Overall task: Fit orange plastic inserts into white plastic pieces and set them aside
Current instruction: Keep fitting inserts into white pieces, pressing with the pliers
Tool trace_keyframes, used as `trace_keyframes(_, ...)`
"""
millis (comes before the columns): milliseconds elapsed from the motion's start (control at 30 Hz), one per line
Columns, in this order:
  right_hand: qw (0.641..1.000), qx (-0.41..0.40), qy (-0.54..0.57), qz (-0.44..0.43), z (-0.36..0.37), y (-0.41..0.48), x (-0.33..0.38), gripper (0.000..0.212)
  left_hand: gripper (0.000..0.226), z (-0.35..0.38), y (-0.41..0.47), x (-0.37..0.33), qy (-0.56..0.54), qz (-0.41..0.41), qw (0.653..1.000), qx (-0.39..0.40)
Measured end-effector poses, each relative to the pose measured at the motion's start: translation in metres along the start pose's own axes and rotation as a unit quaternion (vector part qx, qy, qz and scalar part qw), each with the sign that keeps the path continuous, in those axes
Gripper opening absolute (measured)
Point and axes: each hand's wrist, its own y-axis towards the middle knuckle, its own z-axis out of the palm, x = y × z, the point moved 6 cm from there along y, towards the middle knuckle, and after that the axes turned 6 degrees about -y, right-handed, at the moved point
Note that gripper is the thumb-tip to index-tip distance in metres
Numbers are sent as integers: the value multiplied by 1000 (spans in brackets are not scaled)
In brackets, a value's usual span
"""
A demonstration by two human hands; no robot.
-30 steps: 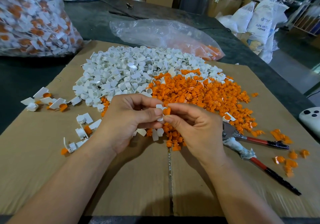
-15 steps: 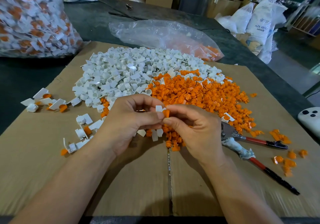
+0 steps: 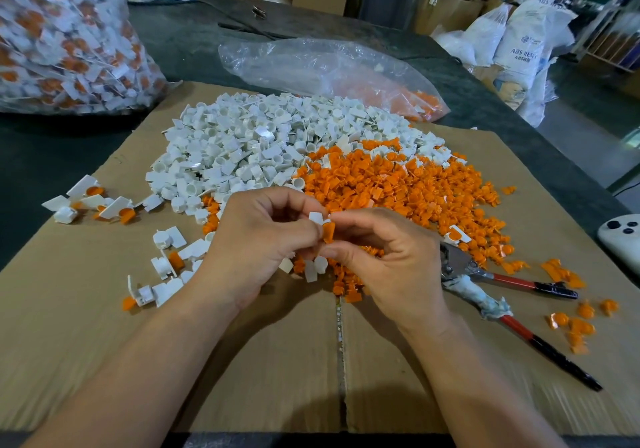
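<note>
Both hands meet over the cardboard [image 3: 242, 361], just in front of the white pile [image 3: 259, 149] and the orange pile [image 3: 398, 184]. The left hand [image 3: 256, 239] pinches a white piece [image 3: 317, 218] between thumb and forefinger. The right hand [image 3: 391, 260] pinches an orange insert [image 3: 328, 232], fingers curled tight on it. The 2 parts touch at the fingertips. Whether the insert is seated I cannot tell; it looks only part way in.

To do this well, I'd say line the insert up square with the piece's socket. Hold the white part steady and press straight in with the right thumb, not at a slant, so it ends flush. Then it belongs with the finished ones [image 3: 116, 207] at the left, well apart from both piles.
</note>
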Motion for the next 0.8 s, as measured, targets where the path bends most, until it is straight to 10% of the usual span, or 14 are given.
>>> trace_keyframes(133,987,13,107,118,4,-1,-13,30,31,1,-1,-5,-37,25,999,21)
trace_keyframes(800,986,29,91,137,7,-4,-17,20,26,8,-6,-8,72,111,991,19)
